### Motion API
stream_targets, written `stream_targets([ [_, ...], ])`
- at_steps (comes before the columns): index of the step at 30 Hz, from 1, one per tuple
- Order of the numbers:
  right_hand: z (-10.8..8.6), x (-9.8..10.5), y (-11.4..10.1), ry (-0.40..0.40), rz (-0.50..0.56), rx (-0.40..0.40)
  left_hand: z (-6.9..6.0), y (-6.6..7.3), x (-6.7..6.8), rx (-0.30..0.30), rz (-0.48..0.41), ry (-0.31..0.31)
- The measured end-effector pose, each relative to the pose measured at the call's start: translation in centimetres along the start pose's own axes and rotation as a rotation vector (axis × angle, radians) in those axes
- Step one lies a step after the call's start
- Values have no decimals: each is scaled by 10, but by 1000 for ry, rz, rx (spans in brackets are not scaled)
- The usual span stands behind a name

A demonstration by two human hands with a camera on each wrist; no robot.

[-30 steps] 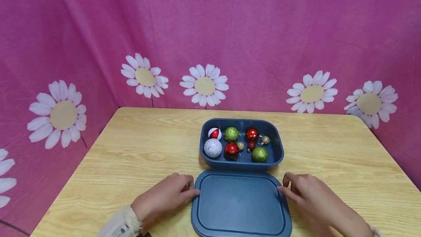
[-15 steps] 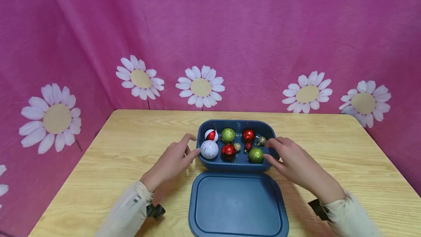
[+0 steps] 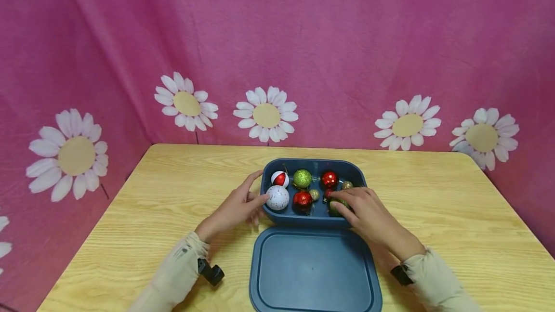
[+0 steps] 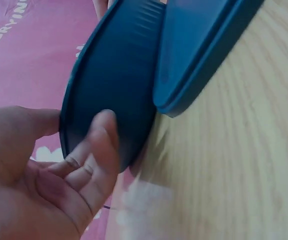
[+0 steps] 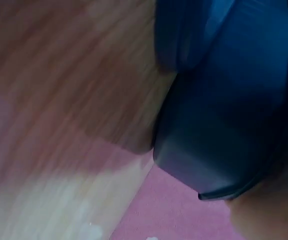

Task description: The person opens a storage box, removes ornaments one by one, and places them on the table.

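Observation:
A dark blue rectangular box (image 3: 314,221) holds several Christmas baubles. On its left lie a speckled white ball (image 3: 277,198) and a red-and-white ball (image 3: 279,178). A glittery green bauble (image 3: 302,178), shiny red baubles (image 3: 302,201) and a small gold one (image 3: 314,194) sit further along. My left hand (image 3: 238,206) is at the box's left end; in the left wrist view its thumb touches the rim and its fingers stretch along the outer wall. My right hand (image 3: 366,213) reaches over the right rim, its fingers over a second green bauble (image 3: 336,210), partly hidden; its grip cannot be made out.
The box's flat blue lid (image 3: 315,273) lies on the wooden table (image 3: 455,215) just in front of the box. A pink cloth with printed daisies (image 3: 303,52) hangs behind the table. Each wrist carries a small black camera (image 3: 211,272).
Both hands have left the lid's sides and moved forward to the box. The left has come to its left end; the right has moved inward over the baubles.

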State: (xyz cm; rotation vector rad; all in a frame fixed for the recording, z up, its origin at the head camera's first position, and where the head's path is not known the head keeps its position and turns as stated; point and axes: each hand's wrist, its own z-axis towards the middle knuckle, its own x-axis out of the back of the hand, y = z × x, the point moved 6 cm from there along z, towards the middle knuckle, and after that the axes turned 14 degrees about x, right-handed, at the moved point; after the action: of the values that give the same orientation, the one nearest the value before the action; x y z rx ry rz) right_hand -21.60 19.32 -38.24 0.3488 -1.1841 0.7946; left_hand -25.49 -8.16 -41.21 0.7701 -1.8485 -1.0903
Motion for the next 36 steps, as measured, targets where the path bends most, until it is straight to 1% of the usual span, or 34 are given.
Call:
stream_targets([
  [3,-2,-2,-2,-22,7,-35,-1,4,-2,-38,4,4],
  [5,-3,-2,-3,-35,2,-45,-2,6,-4,-63,7,11],
  [7,-4,-1,-4,-42,5,-49,-2,7,-6,-75,-4,12],
  [13,-6,1,-4,-54,50,-32,1,1,-11,-60,-101,-6],
  [19,-5,0,2,-60,129,-37,4,-1,-12,-60,-149,-14],
  [23,-3,-2,5,-65,165,-59,3,0,-11,-66,-160,-18],
  [31,-2,-3,5,-70,186,-68,2,-2,-11,-67,-172,-26],
  [36,-1,-1,6,-29,258,-64,3,-3,-11,-73,-172,-29],
])
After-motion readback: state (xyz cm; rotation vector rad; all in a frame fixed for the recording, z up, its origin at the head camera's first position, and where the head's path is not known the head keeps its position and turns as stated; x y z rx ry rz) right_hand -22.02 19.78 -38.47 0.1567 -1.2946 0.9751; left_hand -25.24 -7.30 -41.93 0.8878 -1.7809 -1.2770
